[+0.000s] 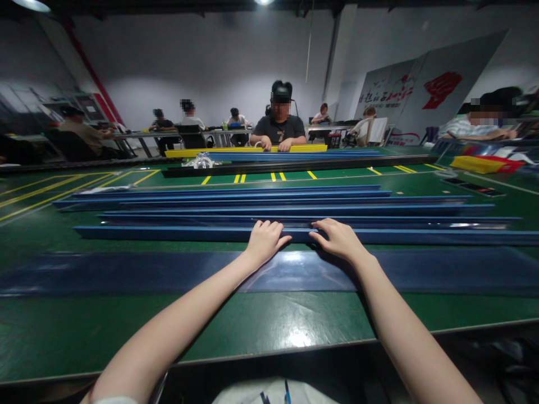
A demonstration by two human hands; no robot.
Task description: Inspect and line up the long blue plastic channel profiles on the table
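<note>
- Our left hand (266,242) rests on the nearest blue strip (168,232), thumb spread from curved fingers — we cannot tell whether it grips.
- Our right hand (337,238) touches the same strip, thumb and fingertips apart; its grip is equally unclear to us.
- That strip runs sideways across our green table (210,320), between a glossy bluish sheet (126,272) and other blue strips (295,210).
</note>
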